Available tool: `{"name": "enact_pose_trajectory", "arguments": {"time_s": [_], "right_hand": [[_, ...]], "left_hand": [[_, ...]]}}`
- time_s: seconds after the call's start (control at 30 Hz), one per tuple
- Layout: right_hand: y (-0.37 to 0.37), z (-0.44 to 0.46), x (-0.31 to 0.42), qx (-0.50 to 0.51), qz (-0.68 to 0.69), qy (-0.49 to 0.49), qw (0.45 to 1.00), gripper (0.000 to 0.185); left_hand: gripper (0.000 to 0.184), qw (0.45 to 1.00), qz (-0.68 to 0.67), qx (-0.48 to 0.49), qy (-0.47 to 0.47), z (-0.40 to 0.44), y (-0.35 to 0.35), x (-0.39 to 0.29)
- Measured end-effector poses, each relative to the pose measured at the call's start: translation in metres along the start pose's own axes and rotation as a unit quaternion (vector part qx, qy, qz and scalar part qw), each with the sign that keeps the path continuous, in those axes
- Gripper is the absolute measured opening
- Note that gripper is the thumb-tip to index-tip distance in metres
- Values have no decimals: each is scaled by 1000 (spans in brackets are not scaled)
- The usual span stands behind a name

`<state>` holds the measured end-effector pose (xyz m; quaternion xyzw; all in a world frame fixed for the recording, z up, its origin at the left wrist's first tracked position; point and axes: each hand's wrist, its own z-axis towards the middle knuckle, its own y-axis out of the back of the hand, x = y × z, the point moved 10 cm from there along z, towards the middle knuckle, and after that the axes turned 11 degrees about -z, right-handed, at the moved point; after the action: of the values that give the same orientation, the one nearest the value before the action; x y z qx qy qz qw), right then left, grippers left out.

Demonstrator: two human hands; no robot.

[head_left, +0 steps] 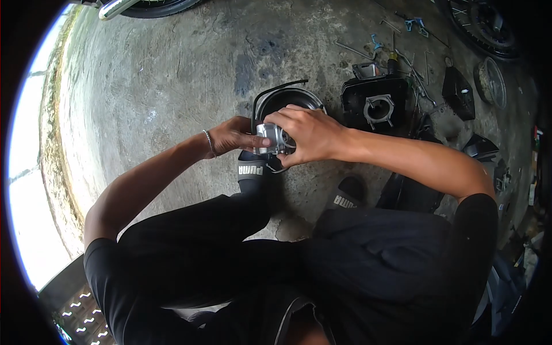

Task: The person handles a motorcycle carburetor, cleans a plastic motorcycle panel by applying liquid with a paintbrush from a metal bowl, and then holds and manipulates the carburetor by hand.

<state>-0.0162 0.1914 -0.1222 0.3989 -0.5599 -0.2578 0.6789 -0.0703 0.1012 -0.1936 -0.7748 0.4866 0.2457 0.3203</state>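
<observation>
Between both hands, above the floor in front of my feet, is a silver metal carburetor [269, 138]. My left hand [238, 137], with a bracelet at the wrist, is closed round its left side, thumb pressed on the front. Fingers of my right hand [310, 133] curl over its top and right side, with the thumb underneath. A black hose [255, 102] arches up from beside the carburetor and bends right. Just behind the hands a round black basin [293, 99] rests on the floor, partly hidden by my right hand.
Right of the basin stands a black finned engine cylinder [376, 103]. Wrenches and other tools [417, 75] lie beyond it, near a black air-box-like part [458, 95] and a round metal pan [490, 83]. Wheels [483, 26] show at the far edge. My sandals [251, 170] are close below.
</observation>
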Motion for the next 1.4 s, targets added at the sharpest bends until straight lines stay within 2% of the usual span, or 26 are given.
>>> {"name": "enact_pose_trajectory", "arguments": {"time_s": [0.33,0.5,0.6,0.67,0.87,1.0,1.03,1.17,1.23,1.27,1.33,1.4], "right_hand": [[-8,-5,-2,15,40,1,999,64],[15,-5,-41,1,139,-2,990,54],[32,-13,-60,-4,139,-22,990,51],[42,-18,-75,-24,111,-63,991,48],[52,-27,-71,-62,26,-21,997,48],[71,-35,-51,-162,-77,38,983,43],[73,-37,-48,-163,-79,37,983,43],[97,-57,-29,-284,-159,25,945,29],[77,-58,-23,-203,-145,27,968,19],[71,-63,-15,-202,-143,30,968,19],[30,-67,-46,-66,27,-153,986,17],[17,-64,-50,-59,65,-175,981,17]], "left_hand": [[39,998,-14,-29,48,-1,0,12],[40,991,-119,-46,33,0,-1,6],[40,993,-115,-25,13,8,5,1],[39,994,-109,0,-11,14,6,-6],[44,992,-111,-3,-53,28,7,-26],[45,989,-135,43,-37,38,0,-21],[45,989,-134,45,-38,40,-1,-21],[42,985,-162,39,-38,43,0,-18],[41,982,-182,29,-43,41,-3,-22],[40,978,-200,21,-46,39,-5,-25],[37,971,-236,0,-51,33,-6,-29],[36,970,-240,-1,-47,34,1,-24]]}}
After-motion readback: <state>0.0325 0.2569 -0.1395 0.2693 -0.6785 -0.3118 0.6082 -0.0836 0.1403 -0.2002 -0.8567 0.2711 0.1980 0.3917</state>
